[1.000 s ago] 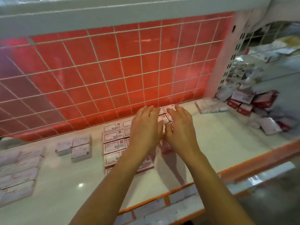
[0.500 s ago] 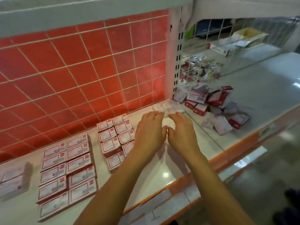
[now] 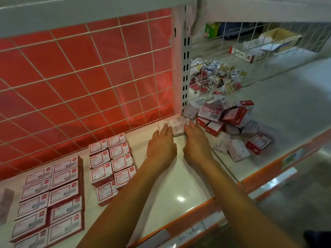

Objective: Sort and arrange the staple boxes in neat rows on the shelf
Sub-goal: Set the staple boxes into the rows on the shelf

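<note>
- Nearest you, sorted staple boxes (image 3: pixel 111 158) lie in neat rows on the shelf (image 3: pixel 179 176).
- Your left hand (image 3: pixel 162 145) and right hand (image 3: pixel 197 142) flank a small box cluster (image 3: pixel 177 128) near the back, fingers (image 3: pixel 165 131) straight, touching its sides.
- A loose pile (image 3: pixel 225 119) lies just right of it.

Your left hand (image 3: pixel 162 146) and right hand (image 3: pixel 197 143) flank a few staple boxes (image 3: pixel 177 127) on the shelf (image 3: pixel 179 178).
Fingers (image 3: pixel 165 131) straight, apparently touching them; neat rows (image 3: pixel 111 158) left, loose heap (image 3: pixel 232 115) right.

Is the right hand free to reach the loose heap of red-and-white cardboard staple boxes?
Likely yes: the right hand lies beside the heap of red-and-white staple boxes, nothing between them.
</note>
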{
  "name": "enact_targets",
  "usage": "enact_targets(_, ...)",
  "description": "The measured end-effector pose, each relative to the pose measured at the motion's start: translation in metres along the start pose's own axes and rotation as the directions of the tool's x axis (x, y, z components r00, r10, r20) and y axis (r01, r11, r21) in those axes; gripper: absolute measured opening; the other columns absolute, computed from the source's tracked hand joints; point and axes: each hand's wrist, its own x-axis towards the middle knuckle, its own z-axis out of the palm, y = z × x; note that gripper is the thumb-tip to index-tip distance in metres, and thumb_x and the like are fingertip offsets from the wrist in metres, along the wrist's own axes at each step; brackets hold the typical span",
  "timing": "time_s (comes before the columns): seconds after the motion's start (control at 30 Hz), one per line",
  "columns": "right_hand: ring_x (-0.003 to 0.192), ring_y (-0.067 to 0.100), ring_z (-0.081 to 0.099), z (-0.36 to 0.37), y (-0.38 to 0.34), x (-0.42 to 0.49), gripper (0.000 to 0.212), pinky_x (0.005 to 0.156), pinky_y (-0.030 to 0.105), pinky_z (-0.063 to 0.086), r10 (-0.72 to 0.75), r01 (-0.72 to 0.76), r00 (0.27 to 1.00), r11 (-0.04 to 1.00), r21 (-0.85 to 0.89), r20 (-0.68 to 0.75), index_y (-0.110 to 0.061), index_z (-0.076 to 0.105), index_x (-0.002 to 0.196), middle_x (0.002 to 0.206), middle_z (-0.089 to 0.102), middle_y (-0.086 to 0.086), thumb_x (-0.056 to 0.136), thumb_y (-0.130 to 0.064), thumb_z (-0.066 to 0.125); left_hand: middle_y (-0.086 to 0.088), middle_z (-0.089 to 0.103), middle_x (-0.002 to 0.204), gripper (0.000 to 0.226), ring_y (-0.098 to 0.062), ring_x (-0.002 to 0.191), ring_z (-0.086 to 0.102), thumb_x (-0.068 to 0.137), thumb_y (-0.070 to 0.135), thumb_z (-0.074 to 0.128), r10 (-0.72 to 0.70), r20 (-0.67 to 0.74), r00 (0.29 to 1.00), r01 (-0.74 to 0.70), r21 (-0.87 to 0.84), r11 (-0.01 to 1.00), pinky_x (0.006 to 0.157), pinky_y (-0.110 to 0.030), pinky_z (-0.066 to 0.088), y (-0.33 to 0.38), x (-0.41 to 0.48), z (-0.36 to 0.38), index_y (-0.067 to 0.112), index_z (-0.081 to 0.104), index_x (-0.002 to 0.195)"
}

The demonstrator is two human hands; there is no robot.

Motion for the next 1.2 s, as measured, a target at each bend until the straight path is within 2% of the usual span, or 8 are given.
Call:
enact_targets(0.1,0.140,0.027,0.024,0.005,0.009,0.008,0.073,0.115,0.035,0.023,-0.016,0.018,0.999,0.997,-0.069,0.035,-0.011,0.028,0.146,0.154,0.025,0.009,0.080,0.004,0.053,-0.004,0.013,0.160,0.059,-0.030,0.141,0.025,0.099,0.022,0.043,-0.006,-0.017,1.000,0.006,0.013,1.000,0.113,-0.040,0.029,0.002,0.002,0.005,0.015,0.017,0.151)
enact_targets(0.3,0.112,0.025,0.047,0.007,0.016,0.002,0.034,0.093,0.028,0.036,-0.060,0.055,0.986,0.998,-0.032,-0.157,-0.010,0.060,0.121,0.125,0.059,0.006,0.088,-0.006,0.056,-0.003,0.028,0.155,0.054,-0.027,0.131,0.038,0.097,0.020,0.045,-0.012,-0.097,0.995,0.009,-0.037,0.999,0.108,-0.034,0.033,0.000,-0.004,0.008,0.014,0.028,0.149)
enact_targets(0.53,0.104,0.024,0.048,0.003,0.017,-0.019,0.016,0.080,0.026,0.039,-0.015,0.022,0.974,0.999,0.030,-0.224,-0.011,0.069,0.101,0.103,0.064,0.005,0.089,-0.008,0.059,0.002,0.034,0.152,0.050,-0.023,0.131,0.039,0.098,0.026,0.048,-0.029,-0.125,0.992,0.020,-0.069,0.997,0.108,-0.035,0.035,0.003,-0.026,0.010,0.019,0.035,0.146)
enact_targets(0.63,0.102,0.022,0.049,0.000,0.016,-0.030,0.011,0.077,0.028,0.042,-0.004,0.015,0.981,0.999,0.052,-0.194,-0.012,0.068,0.097,0.105,0.063,0.004,0.090,-0.011,0.060,0.003,0.042,0.147,0.044,-0.021,0.129,0.039,0.097,0.028,0.048,-0.010,-0.158,0.987,0.004,-0.038,0.999,0.107,-0.033,0.035,0.004,-0.038,0.010,0.021,0.042,0.141)
enact_targets(0.77,0.090,0.017,0.055,-0.009,0.020,-0.045,0.007,0.068,0.017,0.037,-0.045,0.060,0.991,0.992,0.114,-0.123,-0.013,0.068,0.085,0.099,0.062,0.001,0.085,-0.008,0.064,0.002,0.049,0.141,0.039,-0.021,0.133,0.034,0.097,0.030,0.048,0.001,-0.186,0.983,-0.002,-0.002,1.000,0.110,-0.034,0.033,0.004,-0.047,0.005,0.020,0.051,0.134)
enact_targets(0.87,0.086,0.007,0.052,-0.020,0.025,-0.059,0.012,0.067,0.005,0.034,-0.102,0.103,0.995,0.978,0.180,-0.010,-0.015,0.068,0.080,0.099,0.061,-0.004,0.081,-0.003,0.064,0.000,0.037,0.149,0.050,-0.021,0.135,0.030,0.094,0.021,0.054,0.084,-0.163,0.983,-0.093,-0.045,0.995,0.110,-0.034,0.033,0.005,-0.049,0.000,0.020,0.039,0.142)
enact_targets(1.03,0.081,-0.002,0.051,-0.037,0.031,-0.074,0.015,0.073,-0.001,0.035,-0.137,0.106,0.981,0.970,0.220,0.135,-0.018,0.070,0.076,0.101,0.059,-0.008,0.078,-0.003,0.068,0.007,0.020,0.158,0.074,-0.024,0.143,0.020,0.089,0.004,0.058,0.280,0.008,0.960,-0.280,-0.026,0.960,0.115,-0.042,0.026,0.012,-0.050,0.000,0.033,0.025,0.148)
enact_targets(1.2,0.082,-0.001,0.050,-0.044,0.036,-0.077,0.022,0.072,0.002,0.037,-0.056,0.011,0.983,0.969,0.248,0.176,-0.028,0.065,0.075,0.096,0.049,-0.014,0.082,-0.007,0.068,0.003,0.041,0.145,0.056,-0.025,0.128,0.040,0.092,0.016,0.057,0.339,0.065,0.938,-0.344,0.096,0.934,0.102,-0.040,0.036,0.016,-0.043,-0.002,0.032,0.038,0.142)
